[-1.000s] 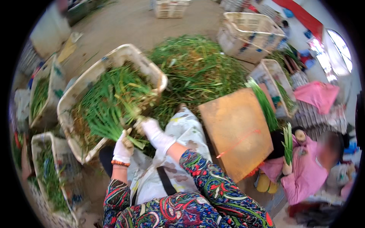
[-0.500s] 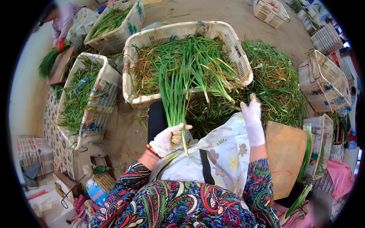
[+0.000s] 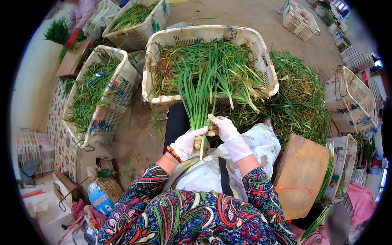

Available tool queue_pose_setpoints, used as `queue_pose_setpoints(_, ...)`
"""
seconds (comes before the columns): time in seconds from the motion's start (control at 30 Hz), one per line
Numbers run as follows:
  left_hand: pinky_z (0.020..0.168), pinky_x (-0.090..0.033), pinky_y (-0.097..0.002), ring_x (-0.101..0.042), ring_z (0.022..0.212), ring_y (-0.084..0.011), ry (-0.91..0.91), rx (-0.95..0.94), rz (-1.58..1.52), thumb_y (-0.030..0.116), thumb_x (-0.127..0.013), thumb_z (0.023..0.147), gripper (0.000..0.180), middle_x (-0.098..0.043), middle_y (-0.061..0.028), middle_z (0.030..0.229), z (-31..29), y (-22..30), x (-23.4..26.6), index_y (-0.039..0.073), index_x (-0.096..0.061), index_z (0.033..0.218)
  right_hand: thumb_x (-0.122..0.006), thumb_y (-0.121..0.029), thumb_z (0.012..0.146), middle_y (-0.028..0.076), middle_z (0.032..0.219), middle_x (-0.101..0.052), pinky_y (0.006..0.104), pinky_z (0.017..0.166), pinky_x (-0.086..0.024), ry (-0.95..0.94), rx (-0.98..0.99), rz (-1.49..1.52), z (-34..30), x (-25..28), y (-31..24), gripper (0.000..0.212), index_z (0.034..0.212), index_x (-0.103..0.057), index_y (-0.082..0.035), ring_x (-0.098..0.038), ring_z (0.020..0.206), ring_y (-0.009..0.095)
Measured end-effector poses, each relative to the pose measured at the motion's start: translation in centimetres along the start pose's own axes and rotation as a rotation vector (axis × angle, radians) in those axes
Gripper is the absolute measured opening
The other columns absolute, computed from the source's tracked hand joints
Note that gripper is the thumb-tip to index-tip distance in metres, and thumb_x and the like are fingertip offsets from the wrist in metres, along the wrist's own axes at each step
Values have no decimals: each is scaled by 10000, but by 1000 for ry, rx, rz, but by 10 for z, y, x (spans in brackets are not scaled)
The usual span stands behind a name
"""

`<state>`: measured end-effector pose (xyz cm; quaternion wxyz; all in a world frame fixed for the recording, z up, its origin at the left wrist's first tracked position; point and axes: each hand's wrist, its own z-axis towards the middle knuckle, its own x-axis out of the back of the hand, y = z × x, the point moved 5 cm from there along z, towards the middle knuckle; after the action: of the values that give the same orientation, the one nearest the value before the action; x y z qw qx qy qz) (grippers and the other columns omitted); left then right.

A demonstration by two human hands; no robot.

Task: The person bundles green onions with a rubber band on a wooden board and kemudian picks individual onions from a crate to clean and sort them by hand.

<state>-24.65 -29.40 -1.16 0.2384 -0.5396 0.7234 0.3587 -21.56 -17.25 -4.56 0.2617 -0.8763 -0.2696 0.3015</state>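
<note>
My left hand (image 3: pixel 189 143), in a white glove, is closed around the stems of a bunch of chives (image 3: pixel 195 96). The long green leaves fan away from me onto the near rim of a white plastic crate (image 3: pixel 267 57), and one pale stem end pokes out below the fist. My right hand (image 3: pixel 224 128), gloved too, has its fingers pinched on a chive stalk at the bunch's right side, right beside the left hand. The crate holds loose green and browned chives (image 3: pixel 167 61). Several pale-stemmed stalks (image 3: pixel 245 87) lie over its right front part.
A heap of trimmed leaves (image 3: pixel 302 94) lies right of the crate. Another crate of greens (image 3: pixel 96 94) stands at left. A wooden board (image 3: pixel 304 175) leans at my right. A floral plastic apron (image 3: pixel 261 136) covers my lap. At far left, another person's red-gloved hand (image 3: pixel 72 38) holds greens.
My right hand has come left and inward from beside the heap to the bunch, and its fingers have closed on a stalk. The left hand keeps its grip. The whole view has shifted slightly.
</note>
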Motion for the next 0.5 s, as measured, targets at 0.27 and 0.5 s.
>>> queue_pose_setpoints(0.27, 326, -213, -148, -237, 363, -4, -102, 57, -166, 228, -419, 903, 342, -273, 109, 478, 4, 3, 6, -48, -493, 1091, -557, -243, 835, 36, 684, -606, 173, 394, -334, 111, 198, -103, -17, 47, -19, 206, 807, -530, -40, -424, 454, 41)
queue_pose_setpoints(0.5, 346, -203, -149, -237, 387, -7, -97, 32, -224, 221, -424, 902, 331, -260, 105, 496, 9, 11, 12, -52, -507, 1069, -574, -270, 803, 78, 782, -559, 255, 532, -431, 497, 188, -750, -58, 181, -37, 306, 961, -532, -12, -514, 630, 162)
